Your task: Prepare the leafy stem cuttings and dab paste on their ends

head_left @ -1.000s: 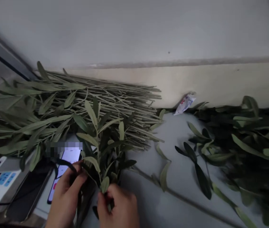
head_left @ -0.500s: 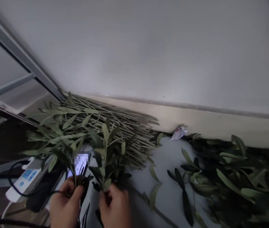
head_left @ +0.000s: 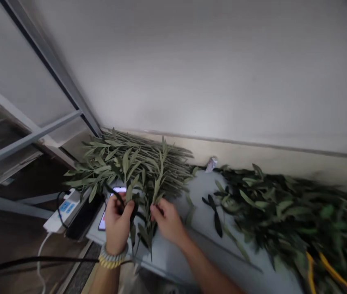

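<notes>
My left hand [head_left: 118, 222] is closed on a leafy olive-like sprig [head_left: 127, 167], its thumb and fingers pinched around the lower stem. Close by, my right hand [head_left: 167, 220] pinches another leafy branch [head_left: 159, 179] whose tip points up toward the wall. Behind both hands lies a stack of long bare-stemmed branches [head_left: 176, 163], leaves to the left and cut stems to the right. A lit phone [head_left: 101, 222] rests on the table, partly hidden by my left hand.
A large heap of dark green leaves [head_left: 283, 208] covers the table's right side, with yellow-orange handles [head_left: 311, 269] at its front. A crumpled wrapper [head_left: 212, 164] sits by the wall. The white power strip [head_left: 61, 212] with cables and a metal frame [head_left: 29, 141] stand at left.
The view has drawn back and tilted, bringing my forearms, a bracelet and the yellow-orange handles into sight. Both hands appear farther right in the picture, still gripping sprigs.
</notes>
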`<state>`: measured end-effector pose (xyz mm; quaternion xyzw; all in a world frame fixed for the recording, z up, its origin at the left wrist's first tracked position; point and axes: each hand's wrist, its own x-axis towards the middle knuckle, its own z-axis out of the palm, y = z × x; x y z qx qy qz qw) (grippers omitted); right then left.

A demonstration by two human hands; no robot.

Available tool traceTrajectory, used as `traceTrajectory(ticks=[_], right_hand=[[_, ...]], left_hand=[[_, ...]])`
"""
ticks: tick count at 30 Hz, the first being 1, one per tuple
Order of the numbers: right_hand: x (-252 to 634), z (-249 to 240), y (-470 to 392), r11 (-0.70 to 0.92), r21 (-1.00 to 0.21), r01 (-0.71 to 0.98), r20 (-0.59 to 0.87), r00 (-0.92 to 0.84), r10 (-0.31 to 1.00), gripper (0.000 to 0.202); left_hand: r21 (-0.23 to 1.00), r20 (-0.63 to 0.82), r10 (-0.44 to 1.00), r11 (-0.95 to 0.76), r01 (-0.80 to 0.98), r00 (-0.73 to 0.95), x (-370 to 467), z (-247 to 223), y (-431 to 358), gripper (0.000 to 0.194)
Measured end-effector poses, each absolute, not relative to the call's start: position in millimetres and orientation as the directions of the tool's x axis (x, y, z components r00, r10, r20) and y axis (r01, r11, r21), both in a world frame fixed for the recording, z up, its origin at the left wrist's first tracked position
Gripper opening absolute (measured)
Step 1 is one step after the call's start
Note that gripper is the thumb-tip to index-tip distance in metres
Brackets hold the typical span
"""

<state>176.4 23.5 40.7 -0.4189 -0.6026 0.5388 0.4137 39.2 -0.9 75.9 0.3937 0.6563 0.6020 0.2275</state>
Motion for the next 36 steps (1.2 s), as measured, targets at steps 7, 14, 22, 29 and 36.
traceTrajectory(ticks=[7, 14, 22, 29, 36], right_hand=[[187.9, 33.3, -28.4, 0.17, -0.963, 0.209, 0.14, -0.147, 0.979, 0.021], [177.6, 23.3, -62.4, 0.157, -0.96, 0.231, 0.148, -0.056, 0.987, 0.028], [160.8, 30.7, -70.1, 0.172, -0.912, 0.373, 0.172, -0.034, 0.985, 0.032], [154.3, 36.3, -72.2, 0.188, -0.764, 0.618, 0.174, -0.085, 0.981, 0.028], [157.8, 48.3, -76.0, 0.128, -0.53, 0.838, 0.051, -0.118, 0.992, 0.017]], left_hand=[[0.993, 0.069, 0.858, -0.012, 0.114, -0.51, 33.3, 54.7, -45.0, 0.042], [0.991, -0.083, 0.936, 0.04, -0.13, -0.342, 26.9, 55.1, -73.0, 0.042], [0.951, -0.187, 0.932, 0.092, -0.295, -0.31, 8.2, 69.7, -87.2, 0.036], [0.942, -0.238, 0.92, 0.14, -0.305, -0.313, 4.3, 66.2, -91.4, 0.04], [0.984, -0.131, 0.899, 0.068, -0.164, -0.418, 6.5, 62.6, -76.1, 0.046]])
